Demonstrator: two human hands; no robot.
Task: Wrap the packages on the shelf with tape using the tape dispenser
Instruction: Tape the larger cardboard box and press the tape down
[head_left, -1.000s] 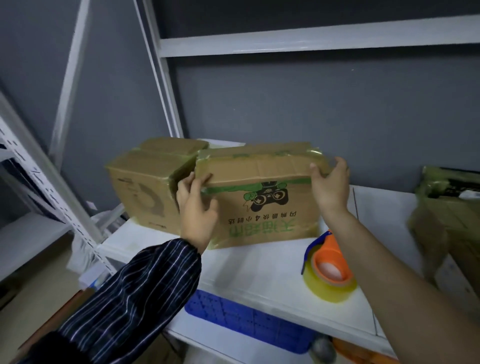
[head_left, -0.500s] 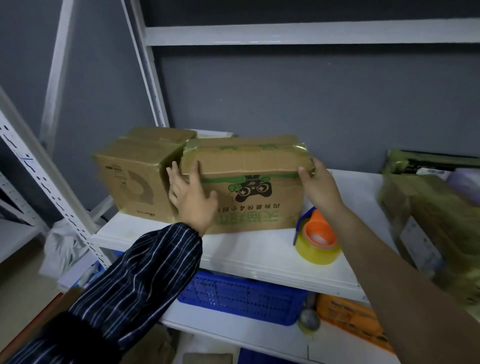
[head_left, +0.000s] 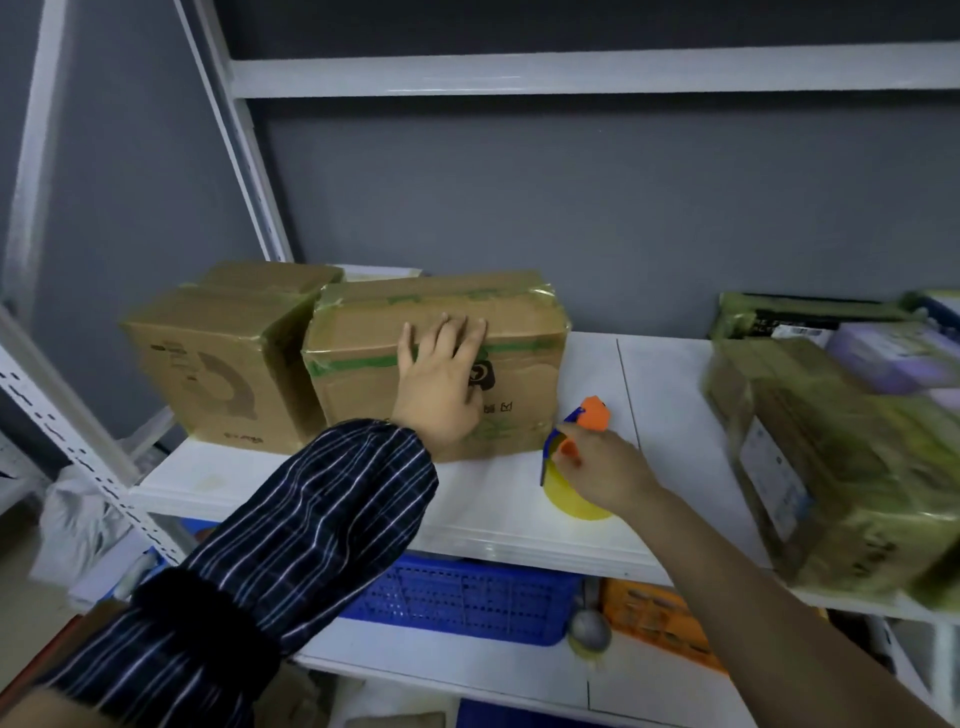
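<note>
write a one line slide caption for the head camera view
Left hand flat on a taped cardboard box while the right hand grips the tape dispenser on the white shelf.

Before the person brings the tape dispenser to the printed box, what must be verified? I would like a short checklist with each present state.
1. Left hand steadies the printed cardboard box: ok, flat on its front face.
2. Right hand holds the tape dispenser: ok, fingers curled round it.
3. Dispenser lifted off the white shelf: not ok, the yellow tape roll rests on it.
4. Free tape end ready: cannot tell.
5. Way to the box open: ok, nothing lies between.
</note>
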